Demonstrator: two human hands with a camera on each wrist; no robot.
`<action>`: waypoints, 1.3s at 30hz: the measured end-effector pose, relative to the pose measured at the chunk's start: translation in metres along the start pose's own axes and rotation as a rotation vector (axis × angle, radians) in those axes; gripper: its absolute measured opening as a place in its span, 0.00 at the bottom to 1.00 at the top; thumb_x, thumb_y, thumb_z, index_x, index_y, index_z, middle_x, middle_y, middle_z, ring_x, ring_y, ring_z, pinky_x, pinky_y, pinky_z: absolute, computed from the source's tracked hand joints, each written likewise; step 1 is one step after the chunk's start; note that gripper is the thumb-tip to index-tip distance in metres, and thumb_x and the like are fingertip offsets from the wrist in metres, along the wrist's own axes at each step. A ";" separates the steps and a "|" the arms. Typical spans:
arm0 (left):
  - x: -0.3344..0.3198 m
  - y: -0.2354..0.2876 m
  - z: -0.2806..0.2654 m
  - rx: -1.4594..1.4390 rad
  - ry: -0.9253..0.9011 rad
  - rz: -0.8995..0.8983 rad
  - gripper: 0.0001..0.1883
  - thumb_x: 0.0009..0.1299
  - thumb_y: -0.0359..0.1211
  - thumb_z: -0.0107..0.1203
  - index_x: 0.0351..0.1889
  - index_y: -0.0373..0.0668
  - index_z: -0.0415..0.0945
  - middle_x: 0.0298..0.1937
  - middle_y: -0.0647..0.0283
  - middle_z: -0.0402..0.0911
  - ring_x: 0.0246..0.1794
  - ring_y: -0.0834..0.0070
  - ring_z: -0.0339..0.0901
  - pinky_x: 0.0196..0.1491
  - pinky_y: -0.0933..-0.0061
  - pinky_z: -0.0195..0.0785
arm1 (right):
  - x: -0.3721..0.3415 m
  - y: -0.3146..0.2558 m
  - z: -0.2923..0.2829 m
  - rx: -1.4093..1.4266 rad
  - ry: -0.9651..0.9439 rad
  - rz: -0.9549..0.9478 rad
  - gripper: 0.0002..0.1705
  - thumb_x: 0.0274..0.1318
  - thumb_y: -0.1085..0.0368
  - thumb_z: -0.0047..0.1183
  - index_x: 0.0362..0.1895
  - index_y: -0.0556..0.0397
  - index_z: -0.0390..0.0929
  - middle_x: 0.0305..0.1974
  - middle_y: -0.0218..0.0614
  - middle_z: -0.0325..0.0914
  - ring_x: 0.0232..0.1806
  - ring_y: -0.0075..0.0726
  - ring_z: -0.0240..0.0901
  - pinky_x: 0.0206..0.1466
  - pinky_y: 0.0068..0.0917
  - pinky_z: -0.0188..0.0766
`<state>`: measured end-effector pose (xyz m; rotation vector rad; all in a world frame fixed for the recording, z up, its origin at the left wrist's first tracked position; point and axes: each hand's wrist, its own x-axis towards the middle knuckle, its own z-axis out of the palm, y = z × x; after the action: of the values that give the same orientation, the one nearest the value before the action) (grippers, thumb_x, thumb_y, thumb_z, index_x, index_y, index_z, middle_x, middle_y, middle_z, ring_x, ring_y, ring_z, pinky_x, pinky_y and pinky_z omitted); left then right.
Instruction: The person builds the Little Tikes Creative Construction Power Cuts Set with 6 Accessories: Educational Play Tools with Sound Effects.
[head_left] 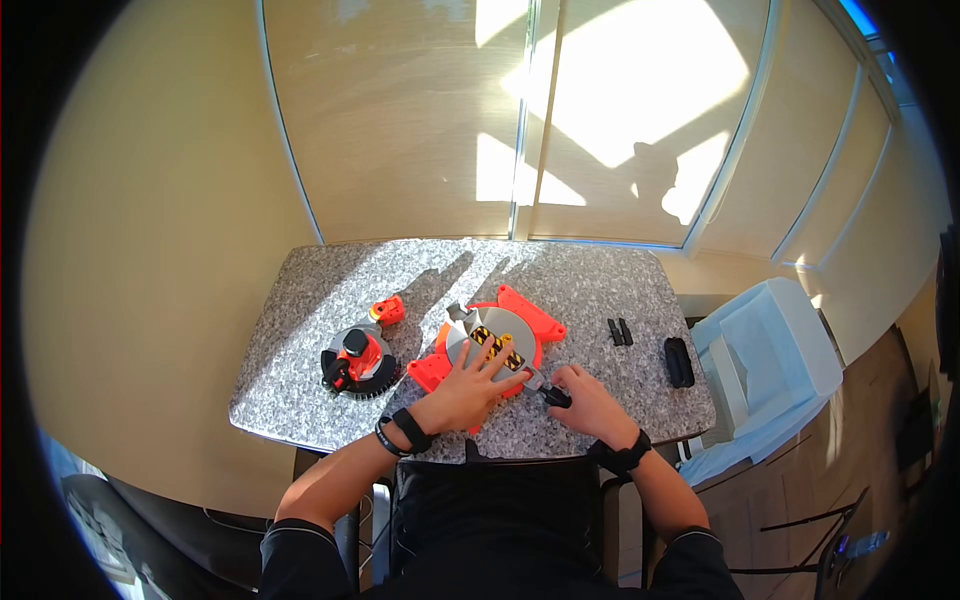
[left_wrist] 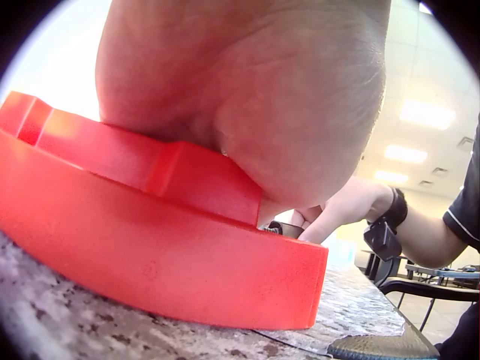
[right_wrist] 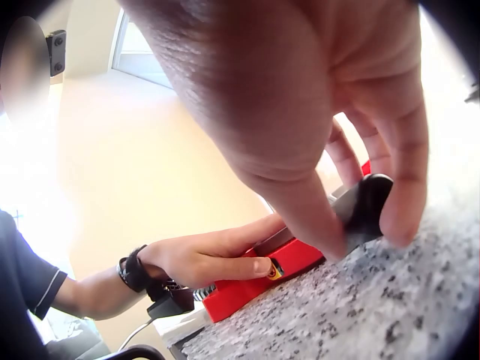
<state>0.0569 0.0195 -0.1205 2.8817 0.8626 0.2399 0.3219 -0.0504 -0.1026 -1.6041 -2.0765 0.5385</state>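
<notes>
A red toy base point(head_left: 535, 316) with a round grey plate point(head_left: 518, 332) lies on the table before me. A black-and-yellow striped strip crosses the plate. My left hand point(head_left: 465, 392) presses flat over it with fingers spread, its heel against the base's red side wall point(left_wrist: 150, 247) in the left wrist view. From the plate's front right, a grey arm point(head_left: 533, 380) ends in a black handle point(head_left: 556, 397). My right hand point(head_left: 592, 405) pinches that handle point(right_wrist: 365, 206) between thumb and fingers, close over the tabletop.
To the left stands a red and black toy part point(head_left: 360, 360) with a toothed black disc, an orange-red piece point(head_left: 388, 310) behind it. Small black pieces point(head_left: 620, 332) and a black oblong part point(head_left: 679, 362) lie at right. Beyond the speckled table point(head_left: 590, 275) stands a blue-draped bin point(head_left: 780, 350).
</notes>
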 end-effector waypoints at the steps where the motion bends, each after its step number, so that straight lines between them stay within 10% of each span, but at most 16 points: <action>1: 0.000 -0.001 0.001 -0.020 0.019 0.014 0.38 0.74 0.31 0.55 0.82 0.68 0.58 0.86 0.45 0.46 0.85 0.32 0.40 0.76 0.18 0.36 | 0.000 0.001 0.000 0.000 0.000 0.000 0.25 0.52 0.63 0.71 0.51 0.54 0.74 0.49 0.48 0.80 0.55 0.56 0.80 0.58 0.45 0.76; 39: 0.001 -0.002 0.002 -0.014 0.012 0.018 0.40 0.73 0.30 0.55 0.82 0.68 0.57 0.86 0.45 0.44 0.85 0.32 0.40 0.77 0.19 0.35 | 0.001 -0.001 -0.001 -0.036 -0.052 -0.080 0.25 0.55 0.63 0.69 0.54 0.55 0.74 0.47 0.51 0.82 0.49 0.61 0.81 0.54 0.49 0.77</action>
<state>0.0568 0.0214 -0.1229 2.8792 0.8337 0.2645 0.3213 -0.0494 -0.1009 -1.5342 -2.1899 0.5234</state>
